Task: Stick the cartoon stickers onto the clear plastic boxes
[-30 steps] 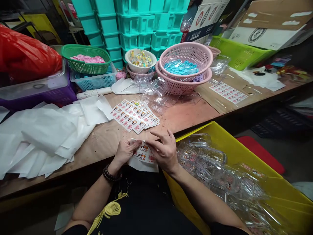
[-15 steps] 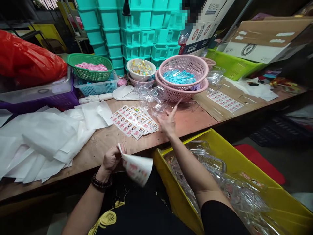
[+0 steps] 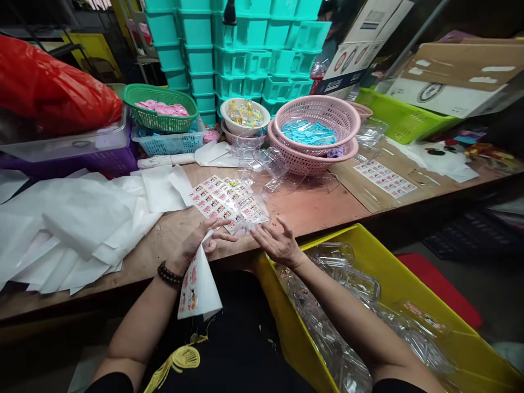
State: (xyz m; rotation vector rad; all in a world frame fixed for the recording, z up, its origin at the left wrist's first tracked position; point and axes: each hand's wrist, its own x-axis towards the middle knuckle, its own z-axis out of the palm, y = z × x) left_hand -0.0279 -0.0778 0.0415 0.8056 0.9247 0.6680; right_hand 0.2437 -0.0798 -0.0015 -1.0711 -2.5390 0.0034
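One held sticker sheet (image 3: 199,289), one yellow bin (image 3: 401,281); two pink baskets (image 3: 347,123) (large ones only)

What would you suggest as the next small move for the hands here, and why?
I would probably steady the clear plastic with the free fingers of the left hand: they point towards it, the right hand seems to be at its edge, and the curled sheet hangs lower down.
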